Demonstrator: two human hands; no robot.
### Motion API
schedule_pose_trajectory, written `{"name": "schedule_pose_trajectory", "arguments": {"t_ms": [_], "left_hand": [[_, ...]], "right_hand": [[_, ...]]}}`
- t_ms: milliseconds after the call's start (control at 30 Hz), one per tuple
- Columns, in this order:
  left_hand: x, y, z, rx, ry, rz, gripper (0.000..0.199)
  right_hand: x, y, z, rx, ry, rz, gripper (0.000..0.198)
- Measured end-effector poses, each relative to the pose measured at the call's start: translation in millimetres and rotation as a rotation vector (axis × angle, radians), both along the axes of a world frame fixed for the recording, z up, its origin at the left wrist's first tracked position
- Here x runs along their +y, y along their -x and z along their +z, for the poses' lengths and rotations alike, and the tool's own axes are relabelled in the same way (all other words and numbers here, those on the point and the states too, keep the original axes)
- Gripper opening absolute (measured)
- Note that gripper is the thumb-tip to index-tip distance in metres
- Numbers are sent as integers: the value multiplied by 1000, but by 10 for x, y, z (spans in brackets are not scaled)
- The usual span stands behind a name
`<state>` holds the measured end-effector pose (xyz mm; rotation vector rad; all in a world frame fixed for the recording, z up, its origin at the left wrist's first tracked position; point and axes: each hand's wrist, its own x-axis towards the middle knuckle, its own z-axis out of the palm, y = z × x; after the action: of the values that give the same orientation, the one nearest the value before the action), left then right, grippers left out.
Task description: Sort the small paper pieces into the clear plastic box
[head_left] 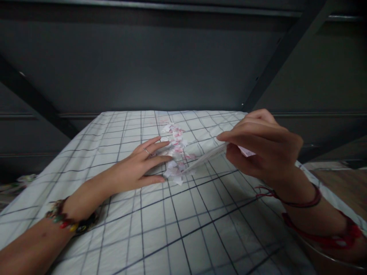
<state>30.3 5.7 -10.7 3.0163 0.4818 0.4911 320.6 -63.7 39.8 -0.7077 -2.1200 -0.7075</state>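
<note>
A loose heap of torn white and pink paper scraps (177, 144) lies on the checked cloth (160, 229). My left hand (137, 166) rests flat at the heap's left side, fingers spread and fingertips against the scraps. Held up on the right, my right hand (262, 145) pinches a thin pale sheet (209, 153) between thumb and fingers. The sheet slants down to the left, its lower end at the near scraps. It shows almost edge-on, so I cannot tell whether it is paper or plastic. A pink printed corner (246, 152) shows beneath my right fingers.
The white cloth with dark grid lines covers the table. Behind it stands a dark grey panel (172, 65) with diagonal metal bars (282, 57). Wooden floor (341, 189) shows at the right, and some blurred clutter (24, 179) lies low at the left.
</note>
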Motion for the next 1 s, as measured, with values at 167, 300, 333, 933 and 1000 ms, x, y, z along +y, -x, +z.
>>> {"name": "schedule_pose_trajectory", "arguments": {"t_ms": [167, 300, 333, 933, 1000], "left_hand": [[-101, -148, 53, -102, -61, -39, 19], [-118, -170, 48, -118, -53, -38, 15], [-116, -166, 50, -125, -54, -30, 14], [-85, -133, 75, -97, -29, 22, 12], [-85, -129, 75, -87, -24, 19, 10]], "right_hand": [[15, 29, -24, -4, -9, 7, 15], [21, 76, -49, -25, -14, 3, 16], [24, 87, -56, -29, -20, 9, 15], [-9, 52, -22, -31, 81, 67, 19], [-32, 38, 9, -28, 107, 63, 20]]}}
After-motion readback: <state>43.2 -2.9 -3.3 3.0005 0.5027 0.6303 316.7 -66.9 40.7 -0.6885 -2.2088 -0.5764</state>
